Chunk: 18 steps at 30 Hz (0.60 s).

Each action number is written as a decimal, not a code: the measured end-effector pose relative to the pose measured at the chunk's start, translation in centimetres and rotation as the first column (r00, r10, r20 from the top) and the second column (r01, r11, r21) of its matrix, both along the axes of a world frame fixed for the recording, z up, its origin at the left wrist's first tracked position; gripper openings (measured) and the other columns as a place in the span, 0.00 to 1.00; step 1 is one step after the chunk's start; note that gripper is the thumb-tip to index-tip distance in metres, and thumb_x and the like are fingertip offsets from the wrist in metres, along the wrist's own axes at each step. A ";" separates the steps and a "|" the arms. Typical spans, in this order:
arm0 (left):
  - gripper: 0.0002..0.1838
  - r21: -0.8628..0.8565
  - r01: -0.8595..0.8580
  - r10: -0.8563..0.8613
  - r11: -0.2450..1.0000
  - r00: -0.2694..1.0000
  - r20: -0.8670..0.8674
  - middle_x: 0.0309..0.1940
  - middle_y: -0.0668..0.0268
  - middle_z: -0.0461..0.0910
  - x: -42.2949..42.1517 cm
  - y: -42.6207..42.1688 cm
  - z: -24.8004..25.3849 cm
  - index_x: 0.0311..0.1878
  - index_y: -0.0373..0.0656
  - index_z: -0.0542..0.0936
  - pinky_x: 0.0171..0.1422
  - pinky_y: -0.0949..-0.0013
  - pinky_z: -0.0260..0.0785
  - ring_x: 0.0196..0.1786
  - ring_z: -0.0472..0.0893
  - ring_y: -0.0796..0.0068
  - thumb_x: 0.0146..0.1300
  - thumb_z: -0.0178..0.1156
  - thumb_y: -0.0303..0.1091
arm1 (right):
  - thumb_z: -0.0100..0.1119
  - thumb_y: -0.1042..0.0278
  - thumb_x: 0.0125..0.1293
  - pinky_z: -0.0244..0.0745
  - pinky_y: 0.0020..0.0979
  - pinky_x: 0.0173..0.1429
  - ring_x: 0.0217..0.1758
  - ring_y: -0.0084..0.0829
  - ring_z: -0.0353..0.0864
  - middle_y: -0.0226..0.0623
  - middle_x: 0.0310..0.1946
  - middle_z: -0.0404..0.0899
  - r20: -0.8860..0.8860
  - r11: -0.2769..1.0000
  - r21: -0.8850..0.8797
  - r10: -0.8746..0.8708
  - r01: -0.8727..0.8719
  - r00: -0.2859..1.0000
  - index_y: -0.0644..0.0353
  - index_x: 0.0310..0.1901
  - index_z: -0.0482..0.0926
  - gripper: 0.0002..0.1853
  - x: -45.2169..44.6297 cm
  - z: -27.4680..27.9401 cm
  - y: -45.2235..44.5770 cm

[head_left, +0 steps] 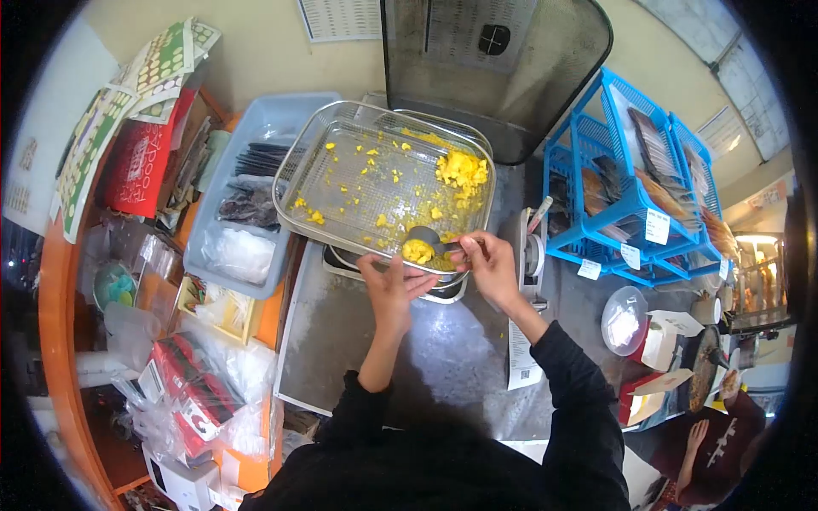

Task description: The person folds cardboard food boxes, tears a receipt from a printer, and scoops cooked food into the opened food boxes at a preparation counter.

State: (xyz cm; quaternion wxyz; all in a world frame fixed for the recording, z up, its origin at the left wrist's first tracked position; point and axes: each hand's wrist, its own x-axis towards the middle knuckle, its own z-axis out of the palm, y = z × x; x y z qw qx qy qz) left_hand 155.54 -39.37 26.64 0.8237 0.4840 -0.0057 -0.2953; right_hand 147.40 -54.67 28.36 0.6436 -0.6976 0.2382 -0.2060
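Note:
My right hand (488,268) is closed on the short handle of a dark scoop (423,233). Yellow crumbly food (417,251) fills the scoop, which is held over the near right corner of a wire mesh tray (298,223). A larger heap of the same yellow food (462,170) lies at the tray's far right, with loose crumbs scattered over the mesh. My left hand (392,289) is at the tray's near rim, just below the scoop, with its fingers extended and apart. Whether it bears any of the tray's weight cannot be seen.
A blue-grey bin (198,255) with dark and clear packets stands left of the tray. Blue baskets (558,241) of packaged goods are at the right. A dark mesh screen (545,85) rises behind. Another person's hand (697,434) shows at lower right, near food boxes (660,345).

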 end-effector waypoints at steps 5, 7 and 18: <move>0.19 0.001 0.020 -0.020 1.000 0.999 -0.032 0.36 0.46 0.74 -0.2 0.0 0.7 0.55 0.47 0.50 0.43 0.52 0.84 0.38 0.85 0.45 0.75 0.50 0.40 | 0.52 0.66 0.74 0.85 0.25 0.35 0.33 0.30 0.87 0.46 0.36 0.83 -0.174 0.955 0.274 -0.068 0.115 0.982 0.76 0.45 0.77 0.16 2.7 1.0 -1.8; 0.19 0.010 0.023 -0.022 1.000 0.998 -0.050 0.37 0.46 0.74 -0.1 -0.2 1.2 0.55 0.47 0.50 0.42 0.52 0.85 0.38 0.85 0.45 0.75 0.49 0.39 | 0.52 0.66 0.74 0.85 0.24 0.33 0.35 0.33 0.88 0.49 0.37 0.83 -0.244 0.939 0.322 -0.044 0.124 0.969 0.77 0.45 0.76 0.16 3.3 1.7 -2.6; 0.20 0.176 0.295 -0.332 0.939 0.912 0.241 0.50 0.50 0.77 2.0 3.1 -7.4 0.63 0.35 0.60 0.52 0.61 0.80 0.52 0.82 0.55 0.75 0.46 0.35 | 0.57 0.60 0.71 0.83 0.26 0.43 0.43 0.27 0.86 0.37 0.43 0.83 0.091 0.788 0.598 -0.248 0.146 0.965 0.65 0.52 0.77 0.17 -4.5 3.4 -3.0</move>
